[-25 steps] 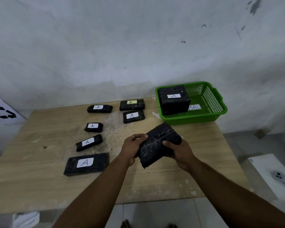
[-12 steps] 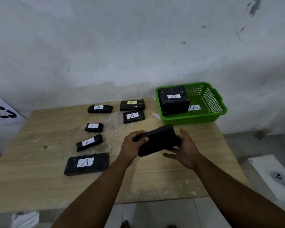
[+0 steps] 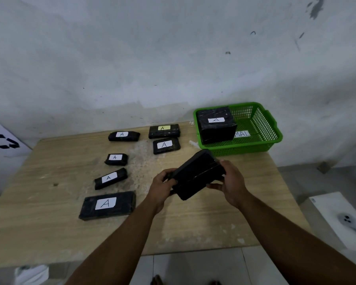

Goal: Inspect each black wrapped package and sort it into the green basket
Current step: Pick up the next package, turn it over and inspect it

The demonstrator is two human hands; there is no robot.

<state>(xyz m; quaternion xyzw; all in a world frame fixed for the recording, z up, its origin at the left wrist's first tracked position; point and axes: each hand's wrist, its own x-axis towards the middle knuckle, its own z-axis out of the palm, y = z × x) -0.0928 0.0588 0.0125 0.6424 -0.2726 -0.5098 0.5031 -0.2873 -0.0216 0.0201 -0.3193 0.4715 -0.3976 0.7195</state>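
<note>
I hold a flat black wrapped package (image 3: 197, 173) tilted above the table's middle. My left hand (image 3: 162, 187) grips its near left end and my right hand (image 3: 231, 183) grips its right side. No label shows on the held package. The green basket (image 3: 261, 138) stands at the table's back right corner, with one large black package (image 3: 216, 124) labelled A inside at its left. Several more black packages labelled A lie on the table to the left, the biggest one (image 3: 107, 204) nearest me.
The wooden table (image 3: 39, 223) stands against a white wall. A white label reading MAL (image 3: 242, 133) lies in the basket. A white bin with a recycle sign (image 3: 2, 139) stands at the far left. A white box (image 3: 341, 219) lies on the floor to the right.
I have turned the held package over in both hands: its scuffed broad face showed a second ago, now a narrower dark side faces me. The package has also risen slightly toward the basket.
</note>
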